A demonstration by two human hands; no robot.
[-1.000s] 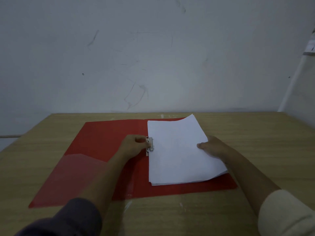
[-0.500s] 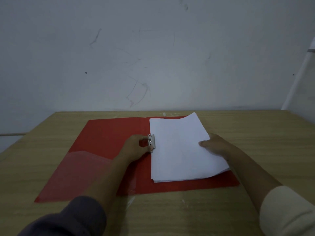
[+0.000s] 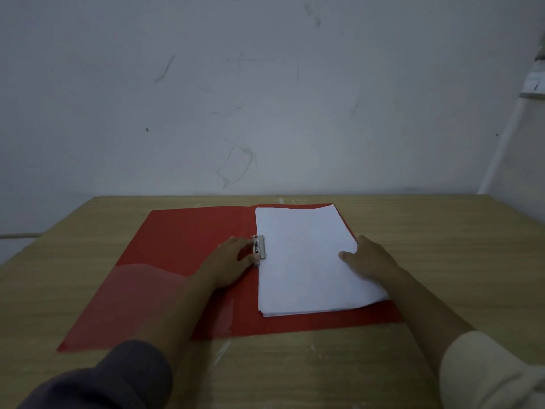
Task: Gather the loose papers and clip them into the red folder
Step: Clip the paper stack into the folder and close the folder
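I see the wooden table (image 3: 442, 231) filling the lower frame, with the red folder (image 3: 182, 240) lying open at centre. A white paper stack (image 3: 300, 261) sits on its right half. My right hand (image 3: 368, 258) rests flat on the stack's right edge, fingers spread. My left hand (image 3: 233, 261) pinches the metal clip (image 3: 260, 247).

Dim, bluish and underexposed, soft throughout, with wide-angle bending at the edges and faint shadows.

Papers (image 3: 306, 261) on folder's (image 3: 188, 231) right half — clip (image 3: 260, 247) leftward.
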